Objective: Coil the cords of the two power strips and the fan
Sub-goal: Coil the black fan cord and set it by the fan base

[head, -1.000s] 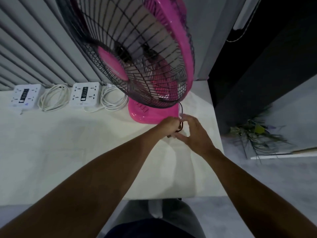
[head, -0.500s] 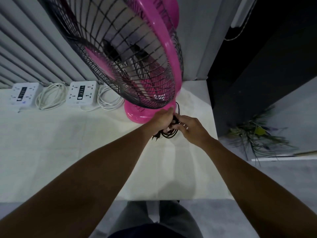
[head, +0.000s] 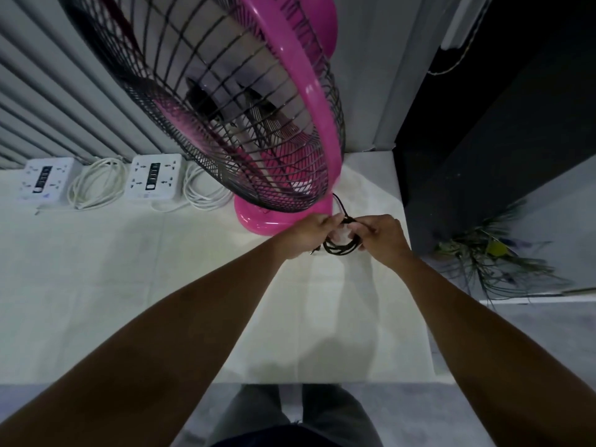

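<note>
A white cloth-covered table (head: 96,285) stands against a pale grey ribbed wall (head: 48,91). To its right rises a tall black panel (head: 500,140). A leafy green plant (head: 490,259) lies on the grey floor (head: 532,343). The light is dim.

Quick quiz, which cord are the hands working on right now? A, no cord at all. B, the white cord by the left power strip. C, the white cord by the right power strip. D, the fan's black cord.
D: the left hand and right hand both grip the looped black cord beside the pink fan; the left white cord and right white cord lie coiled, unheld.
</note>
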Available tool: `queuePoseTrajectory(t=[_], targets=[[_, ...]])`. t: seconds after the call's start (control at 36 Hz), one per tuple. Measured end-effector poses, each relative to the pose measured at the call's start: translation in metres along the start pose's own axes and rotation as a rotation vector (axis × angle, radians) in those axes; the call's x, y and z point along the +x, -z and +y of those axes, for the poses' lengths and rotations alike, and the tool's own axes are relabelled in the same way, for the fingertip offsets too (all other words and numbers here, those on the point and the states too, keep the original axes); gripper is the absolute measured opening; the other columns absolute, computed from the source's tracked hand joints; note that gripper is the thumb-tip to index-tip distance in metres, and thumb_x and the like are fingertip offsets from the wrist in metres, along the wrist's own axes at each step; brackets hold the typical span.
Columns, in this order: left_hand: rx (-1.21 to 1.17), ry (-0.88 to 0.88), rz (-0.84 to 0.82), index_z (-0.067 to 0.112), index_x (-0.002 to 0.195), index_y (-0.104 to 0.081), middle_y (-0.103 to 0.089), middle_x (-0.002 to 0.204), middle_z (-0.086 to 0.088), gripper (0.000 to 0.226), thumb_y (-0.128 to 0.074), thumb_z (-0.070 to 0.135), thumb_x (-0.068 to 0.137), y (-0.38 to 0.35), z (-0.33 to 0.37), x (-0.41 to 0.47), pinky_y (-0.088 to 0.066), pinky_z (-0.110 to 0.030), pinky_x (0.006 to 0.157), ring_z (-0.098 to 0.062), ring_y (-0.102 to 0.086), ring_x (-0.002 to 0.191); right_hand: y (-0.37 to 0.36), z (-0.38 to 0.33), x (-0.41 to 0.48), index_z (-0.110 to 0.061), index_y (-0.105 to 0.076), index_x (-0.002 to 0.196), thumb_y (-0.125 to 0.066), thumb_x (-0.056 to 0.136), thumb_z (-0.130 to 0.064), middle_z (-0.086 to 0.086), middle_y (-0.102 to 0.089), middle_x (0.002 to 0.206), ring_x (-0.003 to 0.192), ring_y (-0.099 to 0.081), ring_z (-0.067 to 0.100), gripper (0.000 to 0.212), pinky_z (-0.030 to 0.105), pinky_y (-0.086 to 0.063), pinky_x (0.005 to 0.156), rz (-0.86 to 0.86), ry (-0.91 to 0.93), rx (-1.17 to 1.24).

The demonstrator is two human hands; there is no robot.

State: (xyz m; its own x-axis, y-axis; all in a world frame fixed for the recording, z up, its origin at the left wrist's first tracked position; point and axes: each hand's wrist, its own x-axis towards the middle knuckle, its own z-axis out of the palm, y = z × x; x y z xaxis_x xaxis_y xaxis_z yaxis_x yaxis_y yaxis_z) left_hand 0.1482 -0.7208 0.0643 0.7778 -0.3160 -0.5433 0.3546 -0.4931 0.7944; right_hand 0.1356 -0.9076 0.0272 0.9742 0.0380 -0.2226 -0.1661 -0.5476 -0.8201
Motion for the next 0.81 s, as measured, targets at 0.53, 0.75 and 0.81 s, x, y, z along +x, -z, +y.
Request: queuePoseTrajectory(t=[0.53, 0.75, 0.81], targets=[[-0.070, 0.053, 0.237, -0.001, 0.135, -0.053, -0.060, 0.107, -0.005, 0.035, -0.037, 0.015, 0.108, 0.012, 0.011, 0.015, -0.050, -0.008, 0.071, -0.009, -0.060, 0.085, 0.029, 0.012, 0.009, -0.020, -0.076, 0.071, -0.065, 0.092, -0.031, -0.003, -0.071, 0.065, 0.058, -0.066, 0.017, 0.026, 0.041, -0.061, 0.066, -0.084, -0.103, -0.172], [-0.620, 0.104, 0.129, 0.009, 0.095, -0.059, -0.064, 0.092, -0.012, 0.015, -0.047, 0.007, 0.103, 0.010, 0.017, 0.008, -0.053, -0.023, 0.080, -0.013, -0.062, 0.068, 0.029, 0.010, 0.012, -0.019, -0.076, 0.067, -0.066, 0.092, -0.030, -0.018, -0.059, 0.045, 0.061, -0.065, 0.014, 0.029, 0.029, -0.057, 0.071, -0.033, -0.172, -0.199], [-0.802, 0.167, 0.021, -0.002, 0.109, -0.057, -0.068, 0.101, -0.021, 0.012, -0.051, 0.000, 0.099, 0.011, 0.014, 0.003, -0.056, -0.036, 0.093, -0.023, -0.068, 0.082, 0.030, 0.010, 0.013, -0.018, -0.078, 0.070, -0.068, 0.093, -0.031, -0.017, -0.061, 0.047, 0.067, -0.067, 0.018, 0.028, 0.028, -0.056, 0.075, -0.009, -0.184, -0.184]])
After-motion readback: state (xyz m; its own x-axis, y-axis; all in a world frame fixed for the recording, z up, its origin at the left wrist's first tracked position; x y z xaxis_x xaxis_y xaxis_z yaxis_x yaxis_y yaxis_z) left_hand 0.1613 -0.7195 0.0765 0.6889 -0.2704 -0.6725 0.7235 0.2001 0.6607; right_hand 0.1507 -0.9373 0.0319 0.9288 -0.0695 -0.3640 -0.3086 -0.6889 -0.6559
